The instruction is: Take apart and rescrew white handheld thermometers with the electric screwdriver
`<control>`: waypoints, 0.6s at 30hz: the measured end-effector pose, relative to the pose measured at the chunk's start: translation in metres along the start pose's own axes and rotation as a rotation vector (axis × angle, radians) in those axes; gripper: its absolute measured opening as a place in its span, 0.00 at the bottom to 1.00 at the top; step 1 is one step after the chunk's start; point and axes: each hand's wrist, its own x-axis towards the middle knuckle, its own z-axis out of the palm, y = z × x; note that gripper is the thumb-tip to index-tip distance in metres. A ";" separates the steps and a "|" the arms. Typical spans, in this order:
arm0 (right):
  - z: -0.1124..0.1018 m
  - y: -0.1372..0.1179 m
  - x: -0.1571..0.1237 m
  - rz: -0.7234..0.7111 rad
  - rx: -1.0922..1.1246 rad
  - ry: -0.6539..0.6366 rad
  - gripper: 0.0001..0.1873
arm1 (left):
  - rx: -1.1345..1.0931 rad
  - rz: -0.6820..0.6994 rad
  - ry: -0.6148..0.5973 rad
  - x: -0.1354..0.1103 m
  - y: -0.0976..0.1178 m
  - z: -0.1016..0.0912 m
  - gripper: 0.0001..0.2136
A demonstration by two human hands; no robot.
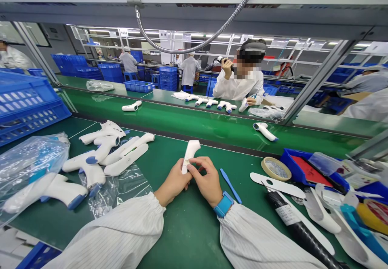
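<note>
Both my left hand (173,182) and my right hand (206,176) grip a white plastic thermometer housing (190,155) upright above the green bench mat (188,228). Its head points away from me, and my fingers hide its lower part. A blue band (223,204) circles my right wrist. To the left lies a heap of white thermometer housings (104,155) on clear plastic bags (30,164). Nearest my right hand is a blue plastic pry tool (230,186).
To the right are a masking tape roll (275,168), a black electric screwdriver (297,224) and a blue tray (303,168). A blue crate (27,103) stands at left. Beyond a green conveyor belt (209,123), a co-worker (239,83) sits among more thermometers.
</note>
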 end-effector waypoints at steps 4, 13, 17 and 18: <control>0.000 0.000 0.000 0.007 0.008 -0.007 0.05 | 0.002 -0.004 -0.007 0.000 0.000 0.000 0.09; 0.000 -0.001 0.000 0.007 0.018 -0.003 0.04 | -0.009 -0.022 -0.015 -0.002 0.003 0.000 0.08; 0.000 0.000 -0.001 0.009 0.013 -0.005 0.04 | -0.008 -0.029 -0.014 -0.003 0.005 0.000 0.07; 0.000 0.000 -0.001 0.011 0.011 -0.006 0.04 | -0.007 -0.029 -0.012 -0.003 0.005 0.000 0.07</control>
